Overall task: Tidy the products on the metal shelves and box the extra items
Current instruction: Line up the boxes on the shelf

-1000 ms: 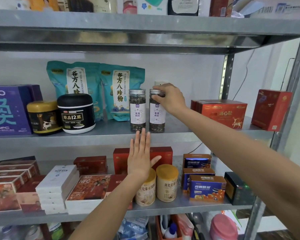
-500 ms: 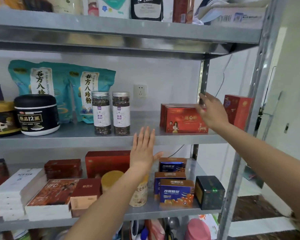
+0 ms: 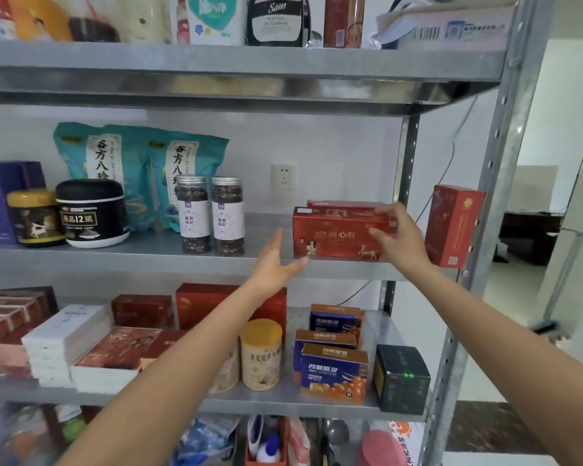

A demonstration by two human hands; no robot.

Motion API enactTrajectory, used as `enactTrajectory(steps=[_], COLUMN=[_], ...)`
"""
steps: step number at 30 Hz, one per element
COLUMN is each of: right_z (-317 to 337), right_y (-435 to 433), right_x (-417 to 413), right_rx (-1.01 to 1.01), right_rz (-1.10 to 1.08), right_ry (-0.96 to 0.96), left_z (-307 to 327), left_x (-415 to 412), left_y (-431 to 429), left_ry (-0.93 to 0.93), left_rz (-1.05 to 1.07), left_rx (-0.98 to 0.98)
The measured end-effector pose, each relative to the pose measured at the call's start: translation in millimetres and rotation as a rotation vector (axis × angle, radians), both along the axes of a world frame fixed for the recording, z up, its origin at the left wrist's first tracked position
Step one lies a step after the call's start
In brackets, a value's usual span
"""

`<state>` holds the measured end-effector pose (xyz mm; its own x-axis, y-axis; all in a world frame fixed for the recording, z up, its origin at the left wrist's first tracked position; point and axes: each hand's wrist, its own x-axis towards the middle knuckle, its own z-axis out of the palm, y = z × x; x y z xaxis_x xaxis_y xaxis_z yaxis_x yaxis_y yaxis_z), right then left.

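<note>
Red box (image 3: 334, 237) sits on mid shelf (image 3: 132, 260), 3 o'clock of the jars (image 3: 212, 215). Your R hand (image 3: 401, 242) grips its right end; L hand (image 3: 276, 262) is spread, empty, just beside its 8 o'clock corner. Prob. squaring it up; next, brace the left end w/ L palm.

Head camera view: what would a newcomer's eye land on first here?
First, the flat red cardboard box with a gold deer print at the right of the middle grey metal shelf, gripped by the right hand while the open left hand reaches toward its left end. Next, the two clear dark-filled jars with silver lids, upright mid-shelf in front of two teal pouches.
</note>
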<state>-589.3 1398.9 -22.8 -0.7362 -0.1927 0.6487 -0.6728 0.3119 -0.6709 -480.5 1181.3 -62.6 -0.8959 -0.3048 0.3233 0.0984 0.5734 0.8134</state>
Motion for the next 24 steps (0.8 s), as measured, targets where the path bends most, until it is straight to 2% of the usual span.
enactTrajectory(steps=[3, 6, 8, 11, 15, 17, 19, 22, 24], right_z=[1, 2, 3, 5, 0, -5, -8, -7, -7], right_y=[1, 6, 10, 17, 28, 31, 33, 34, 33], right_x=[11, 22, 30, 43, 62, 69, 75, 82, 86], right_rx=[-0.064, -0.141, -0.203, -0.293, -0.297, -0.276, -0.307, -0.363, -0.373], right_rz=[0.118, 0.206, 0.221, 0.241, 0.517, 0.583, 0.552, 0.505, 0.458], right_ry=[-0.014, -0.05, -0.116, -0.315, -0.604, -0.641, -0.635, -0.628, -0.626], left_z=[10, 18, 25, 35, 37, 35, 31, 30, 24], left_x=[2, 5, 8, 14, 22, 25, 29, 32, 33], left_y=[8, 9, 6, 4, 5, 7, 9, 14, 17], left_ry=[0.137, 0.235, 0.236, 0.239, 0.176, 0.145, 0.118, 0.091, 0.148], left_rz=[-0.095, -0.081, -0.07, -0.079, -0.086, -0.088, -0.099, -0.101, -0.014], left_rx=[0.108, 0.216, 0.286, 0.411, 0.491, 0.52, 0.541, 0.431, 0.087])
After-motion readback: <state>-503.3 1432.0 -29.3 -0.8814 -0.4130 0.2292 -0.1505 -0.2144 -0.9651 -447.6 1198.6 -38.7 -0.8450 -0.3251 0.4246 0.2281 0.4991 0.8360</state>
